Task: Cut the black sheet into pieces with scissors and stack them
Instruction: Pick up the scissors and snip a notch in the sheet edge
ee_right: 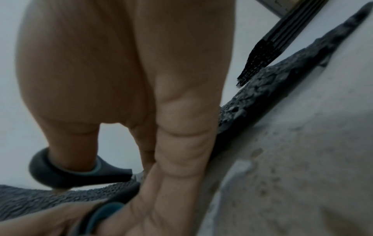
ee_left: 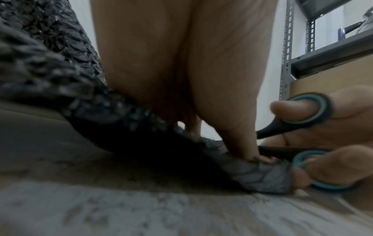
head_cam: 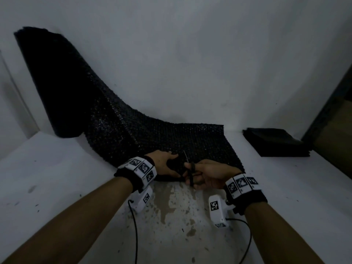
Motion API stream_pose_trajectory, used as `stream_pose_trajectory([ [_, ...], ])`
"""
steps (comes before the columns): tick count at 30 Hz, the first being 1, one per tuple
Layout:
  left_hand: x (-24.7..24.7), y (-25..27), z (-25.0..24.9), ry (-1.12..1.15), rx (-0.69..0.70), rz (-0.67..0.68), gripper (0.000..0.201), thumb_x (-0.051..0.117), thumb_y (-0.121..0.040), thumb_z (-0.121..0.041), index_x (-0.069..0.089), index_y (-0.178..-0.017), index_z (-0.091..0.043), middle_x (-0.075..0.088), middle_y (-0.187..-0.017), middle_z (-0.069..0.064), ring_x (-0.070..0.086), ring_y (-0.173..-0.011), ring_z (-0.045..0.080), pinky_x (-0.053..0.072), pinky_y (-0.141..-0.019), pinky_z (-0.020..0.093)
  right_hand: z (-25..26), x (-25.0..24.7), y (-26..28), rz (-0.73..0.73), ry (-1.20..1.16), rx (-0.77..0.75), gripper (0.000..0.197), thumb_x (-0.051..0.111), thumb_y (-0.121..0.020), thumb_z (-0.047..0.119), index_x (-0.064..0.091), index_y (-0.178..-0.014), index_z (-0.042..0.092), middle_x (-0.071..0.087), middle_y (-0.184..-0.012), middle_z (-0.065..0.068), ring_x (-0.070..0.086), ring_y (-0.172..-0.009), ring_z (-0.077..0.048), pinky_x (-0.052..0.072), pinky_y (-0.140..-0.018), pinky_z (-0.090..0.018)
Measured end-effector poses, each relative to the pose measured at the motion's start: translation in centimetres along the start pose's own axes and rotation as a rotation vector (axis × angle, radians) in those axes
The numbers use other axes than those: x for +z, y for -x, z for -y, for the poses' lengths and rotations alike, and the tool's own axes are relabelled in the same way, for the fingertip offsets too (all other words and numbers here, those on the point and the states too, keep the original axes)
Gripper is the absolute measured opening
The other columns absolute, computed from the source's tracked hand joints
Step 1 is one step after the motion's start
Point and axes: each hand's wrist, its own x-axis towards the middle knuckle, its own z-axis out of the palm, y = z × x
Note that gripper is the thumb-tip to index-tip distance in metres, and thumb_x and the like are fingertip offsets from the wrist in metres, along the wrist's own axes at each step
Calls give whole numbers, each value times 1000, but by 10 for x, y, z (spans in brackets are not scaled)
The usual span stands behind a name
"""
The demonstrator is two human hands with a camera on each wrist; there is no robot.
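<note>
The black sheet [head_cam: 118, 119] runs from a roll leaning on the wall down across the white table [head_cam: 57, 168], its near edge at the person's hands. The left hand [head_cam: 163, 164] pinches that near edge between thumb and fingers, lifting it slightly. Just beside it, the right hand [head_cam: 207, 174] grips the scissors [head_cam: 190, 168], thumb and fingers through the teal-lined loops, blades pointing away over the sheet. A stack of cut black pieces [head_cam: 276, 141] lies on the table well apart to the right, near a metal shelf [ee_left: 322, 47].
</note>
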Motion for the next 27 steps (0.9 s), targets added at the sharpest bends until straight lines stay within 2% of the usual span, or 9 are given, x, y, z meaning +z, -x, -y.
stream_pose_trajectory([
  [3, 0, 1, 1, -1, 4, -6, 97, 58, -82, -73, 13, -159, -33, 13, -166, -1, 29, -146, 27, 30, -117, 35, 1, 0, -5, -21, -8, -6, 50, 64, -94, 40, 67, -111, -6, 66, -90, -20, 64, -71, -20, 55, -62, -29],
  [7, -1, 0, 1, -9, 17, -16, 97, 59, -82, -73, 14, -158, -33, 15, -166, -1, 31, -145, 27, 31, -116, 35, -2, -3, -14, -34, -36, -41, 46, 68, -92, 41, 71, -99, -4, 50, -90, -22, 55, -67, -20, 52, -58, -28],
  [10, 0, 1, 1, -12, 19, -19, 99, 60, -81, -73, 15, -158, -32, 15, -165, -1, 31, -145, 26, 30, -117, 35, -6, -4, -19, -30, -63, -63, 44, 72, -88, 42, 74, -92, -1, 46, -82, -18, 43, -61, -17, 50, -59, -27],
  [12, -1, 0, 1, -16, 20, -17, 100, 61, -80, -74, 15, -158, -33, 15, -166, -1, 31, -145, 25, 30, -116, 34, -7, -3, -18, -24, -67, -75, 43, 72, -88, 43, 74, -92, 0, 46, -76, -15, 43, -60, -16, 50, -59, -27],
  [16, 1, 1, -1, -32, 13, -21, 102, 61, -77, -76, 16, -158, -33, 15, -165, -1, 32, -145, 26, 31, -117, 35, -8, -2, -18, -33, -69, -104, 47, 72, -84, 43, 72, -94, -3, 54, -70, -14, 42, -58, -15, 49, -57, -26],
  [19, 2, 0, -2, -41, 24, -35, 103, 62, -76, -77, 19, -158, -31, 18, -165, -1, 33, -144, 26, 32, -117, 36, -8, 1, -16, -55, -30, -120, 44, 68, -87, 41, 71, -94, -2, 66, -72, -12, 53, -57, -14, 49, -60, -26],
  [23, 2, 1, -2, -40, 20, -46, 103, 62, -75, -78, 21, -158, -31, 20, -164, -1, 34, -144, 26, 32, -116, 35, -10, 1, -15, -81, -17, -130, 39, 70, -85, 40, 72, -92, 1, 67, -76, -12, 59, -61, -15, 49, -59, -25],
  [25, -1, 4, -2, -38, 12, -35, 97, 59, -77, -78, 27, -156, -32, 29, -161, -2, 40, -140, 26, 36, -113, 34, -11, 1, -15, -70, -28, -123, 40, 73, -80, 41, 73, -89, 2, 66, -76, -12, 56, -60, -16, 47, -59, -27],
  [27, -8, 6, -2, -35, 4, -27, 77, 51, -86, -73, 41, -150, -31, 47, -150, 1, 51, -129, 26, 42, -107, 36, -11, 2, -13, -60, -46, -116, 36, 71, -83, 38, 73, -87, 2, 65, -73, -12, 54, -57, -16, 47, -57, -26],
])
